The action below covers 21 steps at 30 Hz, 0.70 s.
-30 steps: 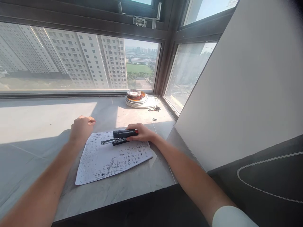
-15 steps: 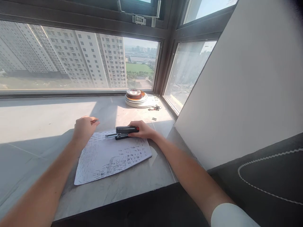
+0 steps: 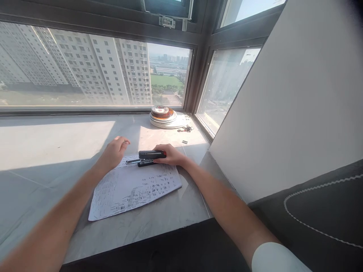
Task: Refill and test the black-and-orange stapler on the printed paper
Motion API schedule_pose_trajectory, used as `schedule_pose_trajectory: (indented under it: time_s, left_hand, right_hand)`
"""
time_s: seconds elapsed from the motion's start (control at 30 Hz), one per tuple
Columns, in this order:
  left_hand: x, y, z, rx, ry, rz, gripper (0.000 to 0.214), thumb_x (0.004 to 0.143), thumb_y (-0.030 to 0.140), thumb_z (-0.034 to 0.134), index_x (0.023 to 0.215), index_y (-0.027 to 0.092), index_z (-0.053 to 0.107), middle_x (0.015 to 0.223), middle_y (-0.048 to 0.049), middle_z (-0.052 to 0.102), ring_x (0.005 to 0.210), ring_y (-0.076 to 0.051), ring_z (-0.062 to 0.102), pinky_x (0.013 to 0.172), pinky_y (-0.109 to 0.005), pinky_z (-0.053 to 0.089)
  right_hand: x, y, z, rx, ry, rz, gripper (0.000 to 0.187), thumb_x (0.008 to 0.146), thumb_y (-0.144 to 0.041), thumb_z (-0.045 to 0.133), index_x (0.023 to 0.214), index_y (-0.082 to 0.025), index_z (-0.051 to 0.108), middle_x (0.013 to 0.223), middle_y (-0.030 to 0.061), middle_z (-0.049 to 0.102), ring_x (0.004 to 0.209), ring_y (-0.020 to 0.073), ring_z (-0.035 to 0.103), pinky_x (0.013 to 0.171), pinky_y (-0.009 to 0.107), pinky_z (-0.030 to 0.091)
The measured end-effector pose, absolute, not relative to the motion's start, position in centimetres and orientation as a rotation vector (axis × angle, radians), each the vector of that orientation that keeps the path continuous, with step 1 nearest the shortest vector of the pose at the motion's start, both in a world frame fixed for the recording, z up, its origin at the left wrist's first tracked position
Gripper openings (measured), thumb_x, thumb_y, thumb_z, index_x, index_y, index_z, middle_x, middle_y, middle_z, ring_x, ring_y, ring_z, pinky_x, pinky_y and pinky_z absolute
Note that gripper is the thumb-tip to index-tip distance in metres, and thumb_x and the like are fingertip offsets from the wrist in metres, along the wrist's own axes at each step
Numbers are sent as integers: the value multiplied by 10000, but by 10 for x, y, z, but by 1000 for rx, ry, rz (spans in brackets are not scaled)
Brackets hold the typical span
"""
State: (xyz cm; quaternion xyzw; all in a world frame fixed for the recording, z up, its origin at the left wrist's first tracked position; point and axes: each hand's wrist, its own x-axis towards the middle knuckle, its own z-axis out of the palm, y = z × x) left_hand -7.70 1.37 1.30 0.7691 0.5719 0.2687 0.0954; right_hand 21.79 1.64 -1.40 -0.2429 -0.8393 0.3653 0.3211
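Observation:
A black stapler with a red end lies open on a printed sheet of paper on the grey window ledge. Its metal staple track sticks out to the left. My right hand grips the stapler's right end. My left hand hovers at the paper's upper left corner, just left of the track. Its fingers are curled and pinched on something small that I cannot make out.
A stack of plates stands at the back of the ledge near the window corner. Small dark bits lie beside it. A white wall panel rises on the right, and a dark cushion fills the lower right.
My left hand has moved right, toward the stapler's open track. My right hand and the stapler stay nearly where they were.

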Motion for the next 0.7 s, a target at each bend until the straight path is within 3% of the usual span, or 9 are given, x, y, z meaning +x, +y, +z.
schedule_pose_trajectory:
  time_s: [0.13,0.3,0.53,0.7]
  left_hand:
    - [-70,12,8,2329,1475,731,436,1038,484,340,1100,190,655,1112,-98,653,1025,-252,637,916,-363,502]
    - [-68,12,8,2396,1360,686,458,1045,454,320,1148,197,685,1079,-85,661,969,-237,642,910,-374,513]
    - [-69,12,9,2390,1261,712,406,999,479,510,1214,209,725,1191,-92,768,1090,-268,695,982,-380,507]
    - [-71,11,8,2397,1268,675,356,978,488,550,1075,230,776,1059,-56,807,954,-245,731,890,-358,541]
  right_hand:
    - [218,17,-14,-640,-2210,947,257,866,-358,771,1031,-178,690,969,34,684,863,177,597,774,299,448]
    - [218,16,-12,-681,-2223,942,266,862,-369,772,1025,-177,687,968,38,686,855,178,588,766,302,444]
    - [217,17,-14,-628,-2194,912,227,860,-351,780,964,-174,683,910,16,662,833,169,581,760,297,429]
    - [217,17,-15,-667,-2191,886,235,855,-358,784,965,-173,689,891,15,657,821,166,573,748,292,421]
